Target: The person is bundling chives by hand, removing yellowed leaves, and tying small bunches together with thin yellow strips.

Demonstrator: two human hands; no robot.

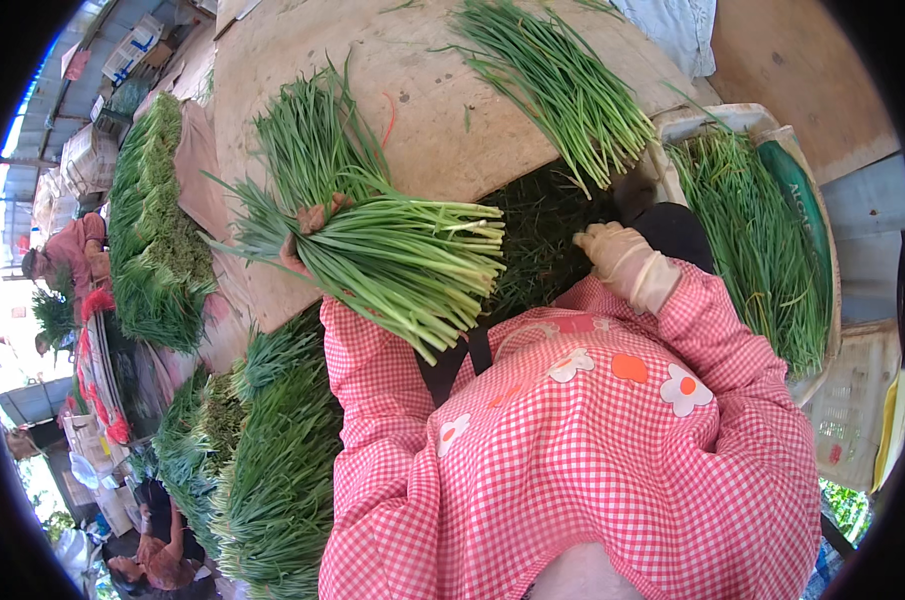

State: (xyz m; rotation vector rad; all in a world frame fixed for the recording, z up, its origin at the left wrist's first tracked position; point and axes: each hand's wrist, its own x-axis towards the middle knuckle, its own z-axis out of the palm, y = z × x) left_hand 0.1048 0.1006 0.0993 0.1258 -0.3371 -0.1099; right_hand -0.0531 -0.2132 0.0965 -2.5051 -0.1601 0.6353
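My left hand (313,218), in a brown glove, is closed around a bunch of green chives (402,262). The pale cut ends point right, over my lap, and the leaf tips fan out to the left. Directly behind it, another bunch of chives (317,135) lies on the wooden board (432,130). My right hand (620,258) wears a pale glove and sits near my lap with its fingers curled; whether anything is in them is hidden. A third chive bunch (572,95) rests at the board's far right, its stem ends toward me.
On my right stands a pale crate (669,127) packed with chives (747,235). Large chive heaps (282,470) lie at my left, with another pile (152,240) farther off. A thin red tie (388,118) lies on the board. Two other people (162,560) (77,250) are at left.
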